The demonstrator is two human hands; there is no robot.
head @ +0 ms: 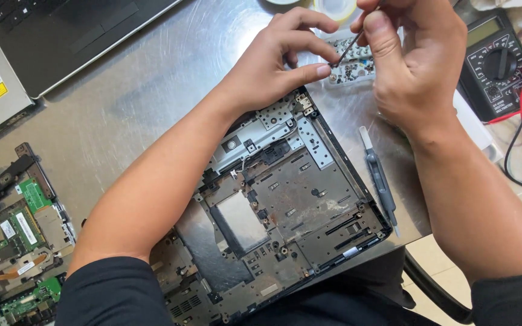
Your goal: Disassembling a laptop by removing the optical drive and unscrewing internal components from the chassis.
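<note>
Nearest the camera lies an opened laptop base on the metal table. Beyond its far corner, the right hand grips a thin screwdriver, fingers clamped on it. The left hand's fingertips pinch together at its tip, over a small white parts tray.

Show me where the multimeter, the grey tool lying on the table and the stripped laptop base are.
Multimeter (495,60): head view, on its round dial.
Grey tool (379,181): head view, middle of its handle.
Laptop base (297,199): head view, on the bare metal plate.
</note>
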